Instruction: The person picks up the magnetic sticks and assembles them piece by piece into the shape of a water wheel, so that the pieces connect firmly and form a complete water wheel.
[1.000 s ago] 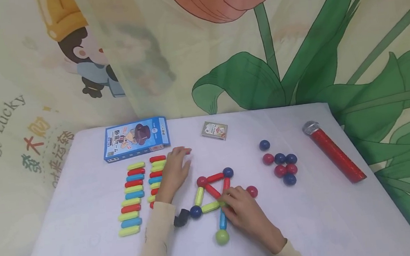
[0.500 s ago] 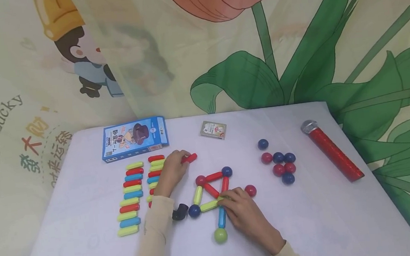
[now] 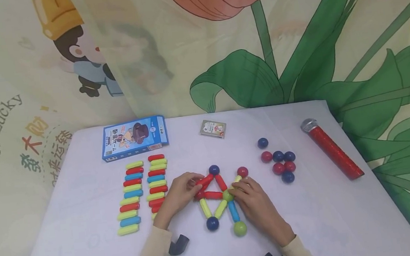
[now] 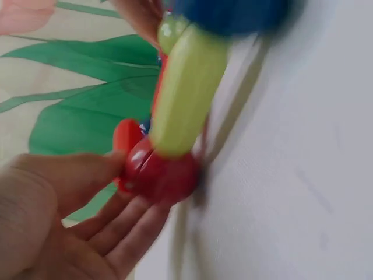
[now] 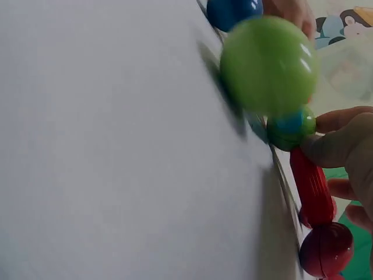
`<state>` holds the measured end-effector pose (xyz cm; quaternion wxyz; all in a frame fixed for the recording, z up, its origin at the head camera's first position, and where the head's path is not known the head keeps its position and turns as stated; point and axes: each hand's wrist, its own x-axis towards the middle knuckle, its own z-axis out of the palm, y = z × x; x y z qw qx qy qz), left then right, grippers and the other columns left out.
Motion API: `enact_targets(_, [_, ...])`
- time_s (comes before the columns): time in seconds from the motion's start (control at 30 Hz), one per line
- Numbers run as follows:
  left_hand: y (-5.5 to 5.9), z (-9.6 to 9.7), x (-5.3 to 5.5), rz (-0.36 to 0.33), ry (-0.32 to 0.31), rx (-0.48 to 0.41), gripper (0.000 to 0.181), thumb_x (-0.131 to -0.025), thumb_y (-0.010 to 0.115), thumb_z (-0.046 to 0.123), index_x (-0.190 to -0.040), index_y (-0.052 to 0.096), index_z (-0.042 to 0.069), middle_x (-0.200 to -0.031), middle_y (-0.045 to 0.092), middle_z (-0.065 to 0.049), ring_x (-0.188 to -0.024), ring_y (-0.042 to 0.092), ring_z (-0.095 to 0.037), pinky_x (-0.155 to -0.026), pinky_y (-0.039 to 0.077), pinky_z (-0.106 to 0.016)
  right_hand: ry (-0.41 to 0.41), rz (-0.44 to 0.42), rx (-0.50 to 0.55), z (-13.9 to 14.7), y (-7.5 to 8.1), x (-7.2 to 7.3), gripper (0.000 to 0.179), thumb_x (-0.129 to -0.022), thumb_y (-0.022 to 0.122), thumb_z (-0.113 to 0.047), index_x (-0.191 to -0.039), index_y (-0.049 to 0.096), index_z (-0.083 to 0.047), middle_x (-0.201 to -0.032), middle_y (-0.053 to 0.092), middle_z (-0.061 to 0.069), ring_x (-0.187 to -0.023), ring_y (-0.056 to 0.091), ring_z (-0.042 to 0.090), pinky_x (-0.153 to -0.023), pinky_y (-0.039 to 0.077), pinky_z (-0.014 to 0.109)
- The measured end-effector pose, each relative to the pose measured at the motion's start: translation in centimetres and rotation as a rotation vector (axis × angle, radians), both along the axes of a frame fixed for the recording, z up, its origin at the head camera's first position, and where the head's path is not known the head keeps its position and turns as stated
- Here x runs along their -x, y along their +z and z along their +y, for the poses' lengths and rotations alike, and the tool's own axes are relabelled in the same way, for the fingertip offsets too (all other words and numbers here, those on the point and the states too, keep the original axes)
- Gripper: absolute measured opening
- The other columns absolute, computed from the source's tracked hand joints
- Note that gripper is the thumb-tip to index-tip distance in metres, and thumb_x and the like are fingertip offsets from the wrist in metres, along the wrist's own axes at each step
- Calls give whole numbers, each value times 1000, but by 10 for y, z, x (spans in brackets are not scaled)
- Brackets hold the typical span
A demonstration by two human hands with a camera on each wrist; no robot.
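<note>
A joined figure of coloured sticks and balls lies in the middle of the table. My left hand is at its left corner, pinching a red stick right at the red ball. From that ball a yellow-green stick runs to a dark blue ball. My right hand pinches the green ball at the centre, thumb on its side in the right wrist view. There, a red stick joins that ball to a red ball. A blue stick leads to another green ball.
Two columns of loose sticks lie left of the figure. Several loose balls sit to the right, near a red microphone-shaped tube. Towards the back are a blue box and a small card pack. A printed curtain hangs behind.
My left hand has picked up a red stick beside the columns and brought it to the figure's red ball. The figure has turned and shifted a little, my right hand staying on its green ball.
</note>
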<state>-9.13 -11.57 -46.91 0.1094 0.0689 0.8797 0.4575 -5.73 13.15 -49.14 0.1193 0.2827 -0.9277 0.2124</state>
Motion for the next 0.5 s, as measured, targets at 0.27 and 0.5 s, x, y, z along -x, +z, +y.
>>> enact_targets(0.27, [3,4,-5,94,31,-75,35,-86,72,15,-120,65,17,-110,64,4,-102,60,-15,-86,55,-34,58,-56,-43,-11,4,2,38,-78,80,-12,-114,71,-21,-120,66,-3,-117,56,23,-105,41,45])
enact_targets(0.5, [-1,21,9,95,49,38,34,-85,74,16,-118,66,13,-110,65,0,-106,60,-19,-90,53,-36,65,-84,-37,-19,5,-4,36,-79,79,-15,-113,71,-22,-121,66,-4,-116,56,21,-106,40,44])
